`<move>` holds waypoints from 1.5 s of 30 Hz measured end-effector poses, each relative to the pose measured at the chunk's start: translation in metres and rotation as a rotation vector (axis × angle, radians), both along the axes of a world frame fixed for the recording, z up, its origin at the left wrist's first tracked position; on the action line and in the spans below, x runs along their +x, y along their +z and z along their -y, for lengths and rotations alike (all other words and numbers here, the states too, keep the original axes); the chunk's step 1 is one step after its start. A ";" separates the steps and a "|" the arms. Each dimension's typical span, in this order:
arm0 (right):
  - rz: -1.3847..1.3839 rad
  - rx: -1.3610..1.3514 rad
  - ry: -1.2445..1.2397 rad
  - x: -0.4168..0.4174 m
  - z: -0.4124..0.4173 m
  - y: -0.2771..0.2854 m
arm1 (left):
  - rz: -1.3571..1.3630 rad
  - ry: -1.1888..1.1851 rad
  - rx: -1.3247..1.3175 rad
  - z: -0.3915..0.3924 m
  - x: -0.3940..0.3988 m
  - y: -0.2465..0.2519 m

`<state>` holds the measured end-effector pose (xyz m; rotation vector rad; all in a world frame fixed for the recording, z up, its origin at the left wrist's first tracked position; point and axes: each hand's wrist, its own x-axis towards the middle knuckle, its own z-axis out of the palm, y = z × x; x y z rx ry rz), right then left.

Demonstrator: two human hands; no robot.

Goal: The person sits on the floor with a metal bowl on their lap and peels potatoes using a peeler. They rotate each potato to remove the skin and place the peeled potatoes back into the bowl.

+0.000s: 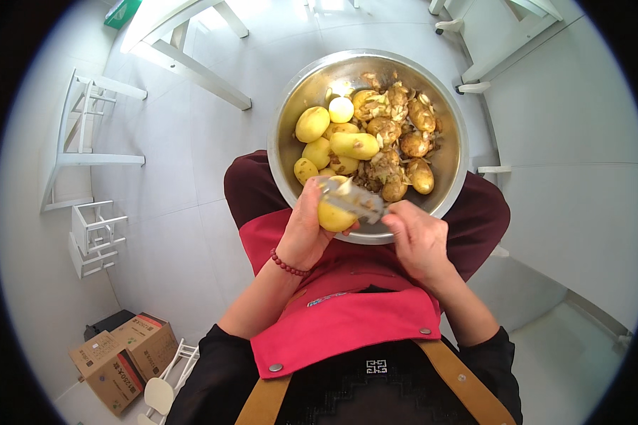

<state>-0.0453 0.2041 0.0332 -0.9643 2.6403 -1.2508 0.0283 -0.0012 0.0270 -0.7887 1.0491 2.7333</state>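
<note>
A wide stainless steel bowl (454, 175) rests at the person's lap, between the knees. Over its near rim my left hand (307, 228) holds a yellow, largely peeled potato (334, 215). My right hand (417, 236) grips a peeler (359, 206), blurred by motion, whose head lies across that potato. Peeled potatoes (312, 125) fill the left side of the bowl, some with brown spots. On the right side lie unpeeled or partly peeled potatoes (420, 176) among loose wet peelings (380, 167).
White table legs (202, 74) stand at the upper left, with white stools (98, 228) along the left wall. Cardboard boxes (119, 366) sit at the lower left beside a white folding chair (159, 396). White furniture on castors (473, 87) is at the upper right.
</note>
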 end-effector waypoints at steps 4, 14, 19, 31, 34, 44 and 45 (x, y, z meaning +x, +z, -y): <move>-0.047 0.167 -0.060 -0.018 -0.010 -0.015 | -0.050 -0.037 -0.100 0.000 0.004 0.003; 0.040 0.144 -0.011 -0.008 -0.001 -0.001 | -0.032 0.018 -0.232 -0.005 0.005 -0.001; 0.041 0.189 -0.203 -0.027 -0.023 -0.026 | -0.105 -0.036 0.073 0.001 0.005 0.011; -0.188 0.011 0.018 0.011 0.009 -0.008 | 0.199 0.067 0.286 -0.007 -0.008 -0.015; -0.180 0.150 -0.139 -0.008 -0.007 -0.025 | 0.123 -0.043 0.154 0.000 -0.003 -0.006; -0.084 -0.004 0.032 0.008 0.007 -0.001 | 0.056 0.022 -0.144 -0.004 0.004 -0.011; -0.123 0.002 0.001 0.001 0.004 -0.009 | 0.010 0.021 -0.161 -0.003 0.005 -0.010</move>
